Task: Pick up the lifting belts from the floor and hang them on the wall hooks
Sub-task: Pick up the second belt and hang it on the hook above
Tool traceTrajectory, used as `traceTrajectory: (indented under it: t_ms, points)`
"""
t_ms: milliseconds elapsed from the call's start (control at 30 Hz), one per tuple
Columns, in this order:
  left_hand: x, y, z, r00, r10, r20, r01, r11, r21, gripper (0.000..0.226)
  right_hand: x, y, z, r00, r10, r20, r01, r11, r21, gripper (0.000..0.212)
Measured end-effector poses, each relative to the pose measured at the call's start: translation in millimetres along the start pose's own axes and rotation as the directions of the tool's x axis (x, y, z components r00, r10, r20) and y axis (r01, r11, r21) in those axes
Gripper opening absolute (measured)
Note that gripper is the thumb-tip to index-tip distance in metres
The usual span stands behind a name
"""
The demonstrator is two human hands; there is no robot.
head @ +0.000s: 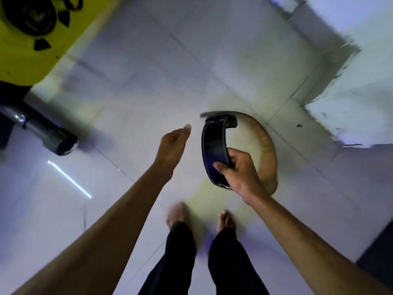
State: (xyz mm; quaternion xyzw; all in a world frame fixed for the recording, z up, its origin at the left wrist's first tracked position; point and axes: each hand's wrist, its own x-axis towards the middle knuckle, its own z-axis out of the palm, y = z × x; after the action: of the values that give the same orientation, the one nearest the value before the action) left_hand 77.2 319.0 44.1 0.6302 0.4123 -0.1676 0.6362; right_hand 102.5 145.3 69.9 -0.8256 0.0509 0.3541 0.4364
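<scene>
A curled black leather lifting belt (213, 143) with white stitching is held above the tiled floor, and my right hand (239, 171) is shut on its lower part. Behind it a tan suede belt (265, 145) lies curved on the floor, partly hidden by the black one and by my wrist. My left hand (173, 145) hovers just left of the black belt, holding nothing, fingers loosely together. No wall hooks show in this view.
My bare feet (202, 216) stand on pale floor tiles (148, 71) just below the belts. A yellow machine (25, 50) with black plates fills the top left, and a black padded bar (49, 133) juts out at left. A white wall base (350, 81) rises at right.
</scene>
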Motion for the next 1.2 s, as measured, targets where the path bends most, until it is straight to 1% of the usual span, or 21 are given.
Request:
traceTrajectory:
  t_ms: [33,100,133,200,267,333,367,433,500,600,667,733,833,900,967,1000,1067,1100,1133,1200]
  points:
    - [-13,30,7,0.999,-0.007,0.034,0.008,1.0,-0.008,0.041,-19,-17,-22,1.0,0.011,-0.007,-0.011,0.998,0.069,0.015]
    - [-38,84,22,0.996,0.011,0.083,-0.011,1.0,-0.005,0.036,-56,-46,-62,0.999,0.03,0.016,-0.033,0.977,0.21,0.019]
    - [-54,112,29,0.993,0.047,0.105,-0.048,0.999,0.008,0.035,-76,-63,-83,1.0,0.014,0.017,-0.018,0.962,0.272,0.023]
    - [-93,163,43,0.98,0.105,0.171,-0.108,0.994,0.006,0.039,-117,-93,-122,0.999,-0.041,0.001,0.038,0.931,0.364,0.032]
    - [-127,206,53,0.958,0.159,0.239,-0.161,0.987,-0.011,0.04,-153,-120,-151,0.994,-0.107,-0.011,0.102,0.908,0.406,0.037]
    - [-167,252,62,0.929,0.232,0.289,-0.231,0.972,-0.04,0.052,-190,-151,-182,0.984,-0.174,-0.043,0.176,0.892,0.416,0.041]
    - [-187,275,65,0.92,0.26,0.294,-0.253,0.965,-0.062,0.054,-208,-164,-197,0.979,-0.195,-0.062,0.203,0.884,0.422,0.042]
    - [-223,319,70,0.904,0.298,0.307,-0.278,0.955,-0.107,0.037,-240,-189,-224,0.968,-0.235,-0.086,0.249,0.868,0.43,0.043]
    - [-267,364,75,0.871,0.357,0.339,-0.337,0.934,-0.118,0.027,-275,-212,-249,0.953,-0.284,-0.11,0.303,0.857,0.417,0.043]
    - [-330,419,79,0.791,0.476,0.385,-0.461,0.877,-0.137,0.024,-328,-240,-273,0.932,-0.324,-0.163,0.362,0.856,0.37,0.041]
    - [-373,447,78,0.707,0.564,0.426,-0.555,0.816,-0.159,0.021,-364,-255,-285,0.911,-0.343,-0.227,0.405,0.846,0.347,0.038]
    - [-416,469,73,0.604,0.652,0.459,-0.646,0.737,-0.198,0.021,-400,-268,-291,0.888,-0.355,-0.291,0.441,0.837,0.324,0.032]
    - [-487,499,67,0.429,0.769,0.474,-0.772,0.585,-0.25,0.034,-449,-288,-296,0.843,-0.371,-0.389,0.496,0.815,0.298,0.026]
    - [-539,519,64,0.317,0.817,0.482,-0.819,0.492,-0.296,0.038,-482,-306,-305,0.797,-0.373,-0.475,0.541,0.791,0.287,0.023]
    - [-588,536,64,0.224,0.85,0.477,-0.838,0.418,-0.351,0.04,-514,-328,-320,0.737,-0.382,-0.558,0.596,0.756,0.269,0.018]
    - [-613,542,64,0.186,0.863,0.47,-0.839,0.389,-0.381,0.04,-530,-338,-329,0.687,-0.384,-0.617,0.635,0.73,0.252,0.017]
    - [-659,554,68,0.103,0.882,0.46,-0.843,0.323,-0.431,0.039,-565,-362,-358,0.549,-0.393,-0.738,0.722,0.668,0.182,0.021]
    - [-671,558,70,0.082,0.887,0.454,-0.843,0.305,-0.442,0.039,-574,-375,-370,0.495,-0.388,-0.777,0.753,0.638,0.161,0.023]
    - [-692,562,72,0.05,0.896,0.442,-0.839,0.278,-0.468,0.038,-594,-388,-385,0.424,-0.39,-0.817,0.79,0.601,0.123,0.022]
    - [-732,568,78,0.011,0.909,0.416,-0.824,0.244,-0.511,0.037,-634,-410,-413,0.315,-0.402,-0.86,0.838,0.544,0.052,0.016]
